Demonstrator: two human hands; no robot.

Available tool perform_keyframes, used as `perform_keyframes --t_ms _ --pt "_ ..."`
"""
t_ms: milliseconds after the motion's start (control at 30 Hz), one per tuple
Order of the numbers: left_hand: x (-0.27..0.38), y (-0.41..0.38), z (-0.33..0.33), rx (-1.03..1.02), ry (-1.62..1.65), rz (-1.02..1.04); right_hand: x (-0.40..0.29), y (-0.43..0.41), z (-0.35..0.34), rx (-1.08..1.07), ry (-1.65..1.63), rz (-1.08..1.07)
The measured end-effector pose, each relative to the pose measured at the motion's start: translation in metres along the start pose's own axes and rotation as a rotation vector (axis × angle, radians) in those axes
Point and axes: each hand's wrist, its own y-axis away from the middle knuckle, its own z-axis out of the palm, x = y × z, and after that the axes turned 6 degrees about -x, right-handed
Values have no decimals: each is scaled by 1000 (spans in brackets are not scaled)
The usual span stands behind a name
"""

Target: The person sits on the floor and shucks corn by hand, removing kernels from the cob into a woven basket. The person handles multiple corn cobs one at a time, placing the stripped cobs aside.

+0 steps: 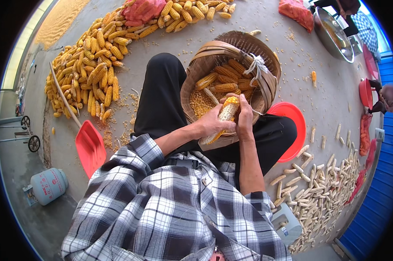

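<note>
A partly shelled corn cob (227, 114) slants over the near rim of a woven bamboo basket (191, 70). Its pale core is bare along the side facing me, and yellow kernels remain at the top end and along the lower edge. My left hand (212, 123) grips the cob around its lower part, thumb across it. Around the upper right side, my right hand (244, 114) holds the same cob. Inside the basket lie several unshelled corn ears (227, 76), a stripped cob (211, 95) and loose kernels (199, 103). White cord (256, 65) is tied around the basket's handle.
Corn ears (95, 65) are heaped at the upper left, beside a red shovel (90, 143). A red basin (289, 130) sits by my right knee. Bare cobs (323, 192) cover the right floor. Two other people work at right near a metal basin (333, 34). A gas cylinder (49, 186) lies left.
</note>
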Motion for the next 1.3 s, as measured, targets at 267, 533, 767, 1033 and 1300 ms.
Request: perform_keyframes --t_ms 267,533,767,1033,1300 --pt "5 -4 -4 -128 227 -117 17 -11 -18 -61 272 -169" --pt "-6 -15 -8 -58 -220 -38 17 -21 -19 -98 211 -86" --pt "0 -24 -5 -104 -13 -15 24 -25 -24 124 -78 -58" --pt "25 -14 -8 -90 -15 -68 8 -15 -8 -51 129 -190" --pt "6 -12 -13 -124 -44 -262 38 -22 -26 62 806 -350"
